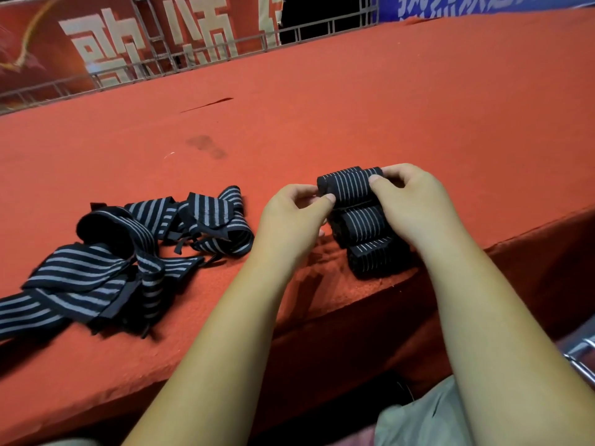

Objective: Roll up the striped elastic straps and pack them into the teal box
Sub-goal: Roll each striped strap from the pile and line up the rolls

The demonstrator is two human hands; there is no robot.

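Loose striped straps (135, 252) are lying tangled on the red desk (386, 107). Just right of them, the left hand (289, 217) and the right hand (409, 204) are holding a rolled strap (349, 186), with fingers (325, 201) pinching its two ends. It is sitting above two more rolls (363, 222) at the desk's near edge.

Three rolled straps (360, 222), black with thin grey stripes, sit in a row far to near, right of centre; unrolled straps (128, 252) lie tangled in a heap to their left
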